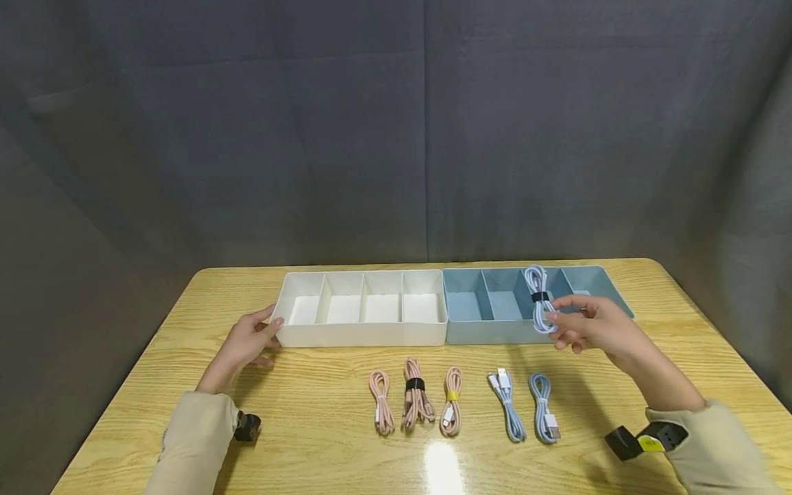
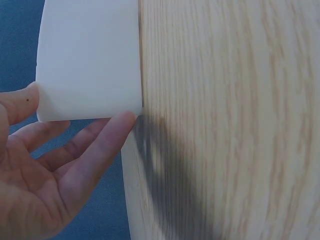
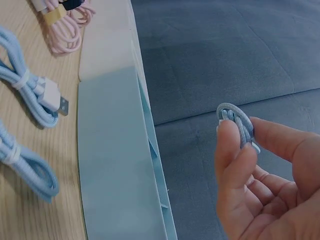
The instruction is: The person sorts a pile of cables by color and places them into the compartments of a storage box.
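Observation:
Raised above the blue divided box (image 1: pixel 489 333), a light blue coiled charging cable (image 1: pixel 537 295) with a black tie is pinched between the thumb and fingers of my right hand (image 1: pixel 590 326). The right wrist view shows that coil (image 3: pixel 239 122) nearly end-on at the fingertips. At the far left, my left hand (image 1: pixel 247 338) touches the near left corner of the white divided box (image 1: pixel 361 335). In the left wrist view its thumb (image 2: pixel 27 102) lies at the rim edge, and one extended finger (image 2: pixel 107 140) reaches the bottom corner.
The boxes stand end to end, each with several compartments. In front lie pink coiled cables (image 1: pixel 381 402), one tied in black (image 1: pixel 414 402) and one in yellow (image 1: pixel 452 405). To their right are two blue coiled cables (image 1: pixel 509 409) (image 1: pixel 542 409). A grey curtain (image 1: pixel 371 137) hangs behind the table.

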The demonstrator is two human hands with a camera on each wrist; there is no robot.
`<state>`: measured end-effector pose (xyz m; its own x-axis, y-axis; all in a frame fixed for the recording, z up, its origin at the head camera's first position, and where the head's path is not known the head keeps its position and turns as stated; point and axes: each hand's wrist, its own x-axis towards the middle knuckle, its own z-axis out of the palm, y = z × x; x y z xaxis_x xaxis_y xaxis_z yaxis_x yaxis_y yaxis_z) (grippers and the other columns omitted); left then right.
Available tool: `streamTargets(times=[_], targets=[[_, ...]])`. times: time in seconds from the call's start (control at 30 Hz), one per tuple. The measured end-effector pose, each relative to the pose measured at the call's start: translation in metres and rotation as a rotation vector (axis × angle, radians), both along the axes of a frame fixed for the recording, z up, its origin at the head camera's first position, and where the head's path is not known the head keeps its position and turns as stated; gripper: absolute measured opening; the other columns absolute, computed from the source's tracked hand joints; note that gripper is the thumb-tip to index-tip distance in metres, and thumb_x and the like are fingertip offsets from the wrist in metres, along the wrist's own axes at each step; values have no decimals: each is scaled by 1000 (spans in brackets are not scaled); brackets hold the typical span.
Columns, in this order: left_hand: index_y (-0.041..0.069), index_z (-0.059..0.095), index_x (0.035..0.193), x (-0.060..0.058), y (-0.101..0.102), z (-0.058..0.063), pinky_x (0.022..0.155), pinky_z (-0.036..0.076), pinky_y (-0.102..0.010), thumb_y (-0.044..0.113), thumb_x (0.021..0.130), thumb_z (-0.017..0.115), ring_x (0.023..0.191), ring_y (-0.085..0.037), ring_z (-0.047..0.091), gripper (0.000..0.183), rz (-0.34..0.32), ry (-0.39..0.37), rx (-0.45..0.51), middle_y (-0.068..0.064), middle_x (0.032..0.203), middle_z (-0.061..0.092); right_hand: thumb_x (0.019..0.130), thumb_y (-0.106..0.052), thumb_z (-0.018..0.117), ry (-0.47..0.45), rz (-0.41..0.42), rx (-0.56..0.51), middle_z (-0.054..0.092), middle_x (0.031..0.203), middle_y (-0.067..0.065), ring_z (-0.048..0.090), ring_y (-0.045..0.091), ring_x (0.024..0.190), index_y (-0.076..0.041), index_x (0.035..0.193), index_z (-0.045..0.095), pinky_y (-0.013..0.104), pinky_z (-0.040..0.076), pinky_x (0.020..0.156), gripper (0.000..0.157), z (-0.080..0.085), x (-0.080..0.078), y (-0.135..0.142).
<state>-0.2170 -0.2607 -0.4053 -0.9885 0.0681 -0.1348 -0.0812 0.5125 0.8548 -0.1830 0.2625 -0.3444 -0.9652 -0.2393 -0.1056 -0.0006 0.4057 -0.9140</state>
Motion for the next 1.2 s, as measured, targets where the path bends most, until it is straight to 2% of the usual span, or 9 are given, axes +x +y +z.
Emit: streamTargets(times=[0.23, 0.77, 1.2], targets=[[0, 22, 143, 0, 0, 0, 56, 57, -40, 26, 98, 44, 84, -33, 61, 57, -5, 8, -12, -27, 102, 52, 94, -21, 54, -31, 1, -67, 66, 74, 4, 63, 13, 61, 15, 124, 38, 26, 53, 54, 50, 1, -10, -3], [2, 23, 144, -1, -1, -2, 56, 57, -39, 27, 97, 44, 81, -30, 61, 57, 8, -5, 6, -25, 100, 53, 90, -27, 59, -71, -24, -78, 67, 76, 6, 63, 10, 63, 11, 124, 42, 23, 53, 55, 54, -7, -30, -26], [2, 24, 143, -1, -1, -2, 54, 57, -38, 27, 97, 45, 80, -30, 61, 56, 15, 2, 6, -25, 100, 53, 91, -24, 58, -101, -8, -90, 67, 77, 6, 62, 10, 61, 10, 126, 41, 21, 50, 50, 52, -15, -45, -45]])
